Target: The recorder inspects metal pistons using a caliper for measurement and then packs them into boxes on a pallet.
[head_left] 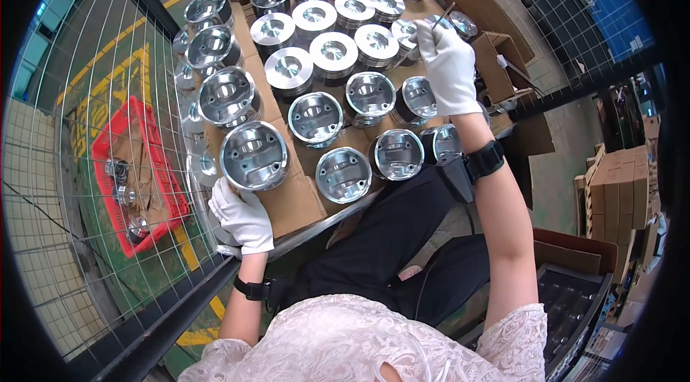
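My gloved right hand (449, 69) is raised over the right side of a table full of metal pistons. Its fingers are closed on a thin rod-like tool (447, 11), whose lower end angles down among the pistons. Just left of it stands a piston with its crown up (376, 41). My gloved left hand (241, 218) rests by the table's near left corner. Its fingers lie loosely against the lower rim of an open-ended piston (254, 156), which stands on a cardboard strip (291, 195). What the left fingertips touch is partly hidden.
Rows of pistons, some crown up and others hollow side up (343, 175), cover the table. Wire mesh (93, 188) rises at the left, with a red crate (140, 181) beyond it. A cardboard box (503, 66) sits at the right. Someone sits beyond the far edge.
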`<act>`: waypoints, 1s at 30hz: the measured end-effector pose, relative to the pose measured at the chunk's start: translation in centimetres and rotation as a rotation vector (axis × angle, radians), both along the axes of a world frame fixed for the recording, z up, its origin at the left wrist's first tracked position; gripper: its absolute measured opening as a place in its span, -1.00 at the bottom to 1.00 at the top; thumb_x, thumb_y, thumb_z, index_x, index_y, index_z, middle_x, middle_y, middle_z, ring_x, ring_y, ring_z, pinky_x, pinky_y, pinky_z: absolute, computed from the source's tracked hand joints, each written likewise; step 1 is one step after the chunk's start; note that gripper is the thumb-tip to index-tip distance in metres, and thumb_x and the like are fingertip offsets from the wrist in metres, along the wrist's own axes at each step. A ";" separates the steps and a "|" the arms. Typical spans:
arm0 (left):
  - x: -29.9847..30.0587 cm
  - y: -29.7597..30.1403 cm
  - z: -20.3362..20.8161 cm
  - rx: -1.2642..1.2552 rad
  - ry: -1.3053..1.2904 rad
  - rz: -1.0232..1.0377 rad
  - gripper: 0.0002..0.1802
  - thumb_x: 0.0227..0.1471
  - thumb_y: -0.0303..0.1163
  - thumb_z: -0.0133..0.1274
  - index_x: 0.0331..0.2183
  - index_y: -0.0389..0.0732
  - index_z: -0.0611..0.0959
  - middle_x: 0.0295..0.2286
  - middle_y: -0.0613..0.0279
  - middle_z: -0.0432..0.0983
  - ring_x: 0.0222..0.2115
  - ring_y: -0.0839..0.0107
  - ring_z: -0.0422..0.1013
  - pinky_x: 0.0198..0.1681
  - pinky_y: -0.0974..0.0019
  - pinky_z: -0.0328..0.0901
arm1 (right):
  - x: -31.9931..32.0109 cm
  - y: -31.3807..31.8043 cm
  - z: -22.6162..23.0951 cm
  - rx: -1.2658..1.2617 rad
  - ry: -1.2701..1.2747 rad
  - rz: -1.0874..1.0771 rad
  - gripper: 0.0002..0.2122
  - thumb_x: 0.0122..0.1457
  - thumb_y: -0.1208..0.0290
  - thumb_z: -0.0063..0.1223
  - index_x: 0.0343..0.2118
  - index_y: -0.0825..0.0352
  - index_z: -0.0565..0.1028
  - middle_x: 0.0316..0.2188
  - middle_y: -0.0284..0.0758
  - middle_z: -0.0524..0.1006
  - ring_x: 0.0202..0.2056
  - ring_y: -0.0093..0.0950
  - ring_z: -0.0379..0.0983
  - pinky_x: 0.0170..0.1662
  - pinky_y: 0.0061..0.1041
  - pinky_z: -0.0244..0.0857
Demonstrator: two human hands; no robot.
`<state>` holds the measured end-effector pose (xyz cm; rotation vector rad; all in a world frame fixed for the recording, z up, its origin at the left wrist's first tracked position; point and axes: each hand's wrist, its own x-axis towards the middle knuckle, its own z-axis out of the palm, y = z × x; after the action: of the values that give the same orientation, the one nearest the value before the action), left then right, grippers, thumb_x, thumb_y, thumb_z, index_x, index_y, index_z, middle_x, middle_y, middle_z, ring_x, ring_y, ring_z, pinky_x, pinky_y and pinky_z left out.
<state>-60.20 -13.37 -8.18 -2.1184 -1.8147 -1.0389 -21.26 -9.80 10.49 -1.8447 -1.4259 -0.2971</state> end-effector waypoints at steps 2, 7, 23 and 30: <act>0.1 -0.1 0.1 -0.015 -0.001 0.002 -0.51 0.09 -0.49 0.06 0.07 -0.34 0.40 0.00 -0.09 0.37 0.04 -0.04 0.34 0.19 -0.13 0.15 | 0.9 -0.3 -2.0 0.016 0.005 -0.007 -0.82 0.21 0.23 0.14 -0.34 0.22 0.64 -0.54 -0.20 0.58 -0.48 -0.22 0.54 -0.39 -0.28 0.39; 0.2 -0.1 -0.3 0.000 0.011 0.018 -0.52 0.09 -0.48 0.06 0.06 -0.34 0.41 0.00 -0.09 0.38 0.05 -0.03 0.34 0.18 -0.12 0.17 | 2.1 0.3 -4.6 -0.022 -0.141 -0.067 -0.76 0.28 0.25 0.09 -0.42 0.30 0.60 -0.57 -0.19 0.57 -0.52 -0.20 0.53 -0.41 -0.31 0.37; 0.5 0.1 -0.1 0.012 0.034 0.004 -0.52 0.09 -0.50 0.05 0.06 -0.36 0.40 -0.02 -0.12 0.39 -0.03 -0.08 0.37 0.11 -0.12 0.21 | 2.0 1.0 -6.4 -0.132 -0.193 -0.079 -0.80 0.24 0.24 0.10 -0.40 0.26 0.61 -0.55 -0.16 0.55 -0.48 -0.14 0.52 -0.38 -0.25 0.37; -0.2 0.0 -0.2 0.026 0.041 0.004 -0.51 0.08 -0.51 0.06 0.06 -0.37 0.40 -0.03 -0.12 0.39 -0.02 -0.09 0.37 0.13 -0.11 0.21 | -3.1 2.0 -2.2 0.111 -0.195 -0.006 -0.86 0.16 0.29 0.16 -0.46 0.20 0.63 -0.59 -0.24 0.57 -0.53 -0.24 0.52 -0.43 -0.29 0.36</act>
<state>-60.39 -13.35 -8.37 -2.1042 -1.7767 -1.0043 -24.31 -7.85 8.34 -1.7689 -1.5026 -0.5613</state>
